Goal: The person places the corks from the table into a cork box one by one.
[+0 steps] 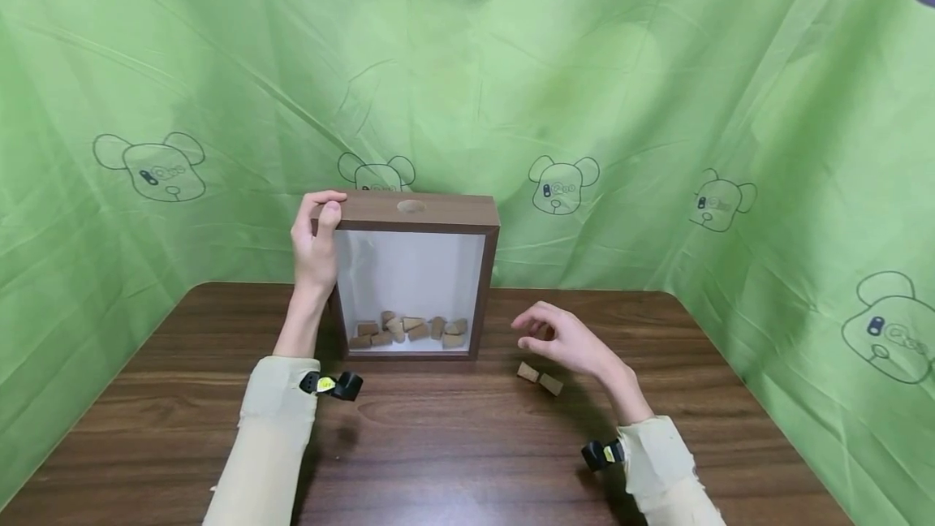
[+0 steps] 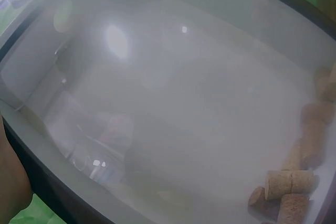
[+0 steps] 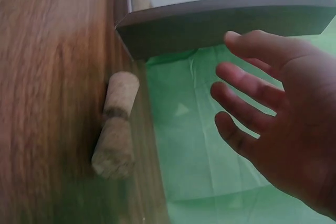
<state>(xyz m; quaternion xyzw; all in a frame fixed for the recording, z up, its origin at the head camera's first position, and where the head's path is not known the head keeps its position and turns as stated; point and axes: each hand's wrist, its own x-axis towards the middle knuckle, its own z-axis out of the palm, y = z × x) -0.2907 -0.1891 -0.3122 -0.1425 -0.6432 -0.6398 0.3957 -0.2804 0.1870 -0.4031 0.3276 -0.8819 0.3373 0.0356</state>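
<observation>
A brown-framed shadow box (image 1: 409,282) with a clear front stands upright on the table, a round hole in its top edge. Several corks (image 1: 418,331) lie along its bottom, behind the front pane; they show at the right of the left wrist view too. My left hand (image 1: 316,242) grips the box's upper left corner, thumb at the front of the top edge. To the right of the box, my right hand (image 1: 562,339) hovers with loosely bent fingers and nothing in them. Two loose corks (image 3: 116,124) lie end to end on the table just below that hand.
The dark wood-grain table (image 1: 453,445) has rounded back corners. A green curtain (image 1: 467,88) with bear outlines hangs behind it and along both sides, close behind the box.
</observation>
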